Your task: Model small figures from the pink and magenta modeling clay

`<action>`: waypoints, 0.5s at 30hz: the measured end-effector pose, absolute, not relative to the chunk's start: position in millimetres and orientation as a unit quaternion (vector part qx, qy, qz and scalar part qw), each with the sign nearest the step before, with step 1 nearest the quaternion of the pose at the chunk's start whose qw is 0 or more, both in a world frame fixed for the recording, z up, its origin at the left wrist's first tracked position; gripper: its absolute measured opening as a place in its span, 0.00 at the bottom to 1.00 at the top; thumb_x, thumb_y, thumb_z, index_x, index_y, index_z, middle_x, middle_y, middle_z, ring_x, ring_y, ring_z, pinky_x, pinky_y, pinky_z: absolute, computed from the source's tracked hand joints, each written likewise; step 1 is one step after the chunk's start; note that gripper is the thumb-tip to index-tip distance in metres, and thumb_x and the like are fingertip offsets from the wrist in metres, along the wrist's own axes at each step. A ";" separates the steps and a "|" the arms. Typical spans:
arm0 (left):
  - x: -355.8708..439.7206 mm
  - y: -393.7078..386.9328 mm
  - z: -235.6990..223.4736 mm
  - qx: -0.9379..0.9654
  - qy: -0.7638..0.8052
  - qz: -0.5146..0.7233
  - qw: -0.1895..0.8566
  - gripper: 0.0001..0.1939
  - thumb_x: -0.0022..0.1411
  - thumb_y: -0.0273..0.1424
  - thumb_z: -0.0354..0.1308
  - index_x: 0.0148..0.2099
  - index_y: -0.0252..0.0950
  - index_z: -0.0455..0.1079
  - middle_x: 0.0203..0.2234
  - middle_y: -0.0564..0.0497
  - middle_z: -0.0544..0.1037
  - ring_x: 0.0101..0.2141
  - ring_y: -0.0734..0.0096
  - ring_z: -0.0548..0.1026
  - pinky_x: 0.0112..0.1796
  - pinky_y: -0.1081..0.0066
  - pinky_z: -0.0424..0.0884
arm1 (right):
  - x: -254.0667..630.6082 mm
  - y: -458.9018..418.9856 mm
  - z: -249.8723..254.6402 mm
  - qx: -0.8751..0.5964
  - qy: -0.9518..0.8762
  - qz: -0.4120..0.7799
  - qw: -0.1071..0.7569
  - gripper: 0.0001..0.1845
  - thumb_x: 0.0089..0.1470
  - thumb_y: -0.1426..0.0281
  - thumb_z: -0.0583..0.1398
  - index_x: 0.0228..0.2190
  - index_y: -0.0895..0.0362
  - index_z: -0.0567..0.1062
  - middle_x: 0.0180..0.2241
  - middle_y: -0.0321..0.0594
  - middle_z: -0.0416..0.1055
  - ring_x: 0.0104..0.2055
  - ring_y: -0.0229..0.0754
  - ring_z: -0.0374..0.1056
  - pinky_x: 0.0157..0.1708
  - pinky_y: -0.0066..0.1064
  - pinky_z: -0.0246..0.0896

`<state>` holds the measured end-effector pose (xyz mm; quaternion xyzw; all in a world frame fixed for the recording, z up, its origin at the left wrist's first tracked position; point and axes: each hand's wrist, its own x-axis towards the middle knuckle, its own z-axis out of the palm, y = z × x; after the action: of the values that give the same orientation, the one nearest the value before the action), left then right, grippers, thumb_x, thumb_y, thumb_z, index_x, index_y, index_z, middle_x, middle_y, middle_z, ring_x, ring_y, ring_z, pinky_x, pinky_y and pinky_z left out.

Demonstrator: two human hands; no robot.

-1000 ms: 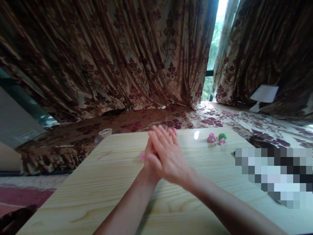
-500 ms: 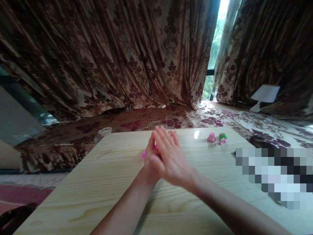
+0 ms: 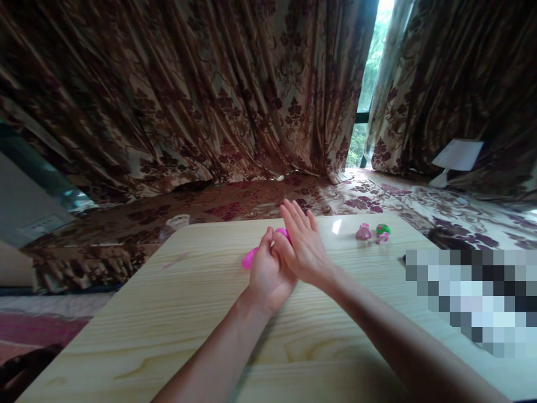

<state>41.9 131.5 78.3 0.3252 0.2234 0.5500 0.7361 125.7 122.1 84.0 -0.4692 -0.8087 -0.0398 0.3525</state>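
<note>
Above the table, my two hands meet with a bright pink lump of what looks like modelling clay (image 3: 282,232) between them. My left hand (image 3: 272,271) is cupped underneath with its fingers curled round the lump. Flat and stretched out, my right hand (image 3: 307,246) lies against it from the right, its fingers pointing up and away. Most of the lump is hidden by the palms and fingers. A second bright pink piece (image 3: 249,258) shows just left of my left hand, seemingly lying on the table.
On the light wooden table (image 3: 201,313), a small pink pot-shaped piece (image 3: 363,231), a green ball with pink spots (image 3: 383,229) and a smaller pink piece (image 3: 382,238) stand at the far right. A clear plastic container (image 3: 175,225) is beyond the far left corner. A blurred-out patch (image 3: 474,302) covers the right side.
My hands have slid apart along each other: the right has moved up and right, the left has turned more palm-up. More of both pink pieces shows.
</note>
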 end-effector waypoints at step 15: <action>46.9 129.0 84.6 0.299 0.174 0.552 0.759 0.20 0.62 0.41 0.43 0.49 0.40 0.69 0.51 0.52 0.71 0.59 0.64 0.56 0.57 0.64 0.54 | 129.3 121.8 83.0 -0.397 -0.850 -0.053 0.342 0.32 0.58 0.58 0.47 0.59 0.61 0.52 0.63 0.42 0.42 0.65 0.45 0.32 0.62 0.45 0.25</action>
<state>46.9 129.0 84.6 0.2990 0.1744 0.5516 0.7589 129.3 121.8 83.0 -0.3967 -0.8504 -0.0526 0.3416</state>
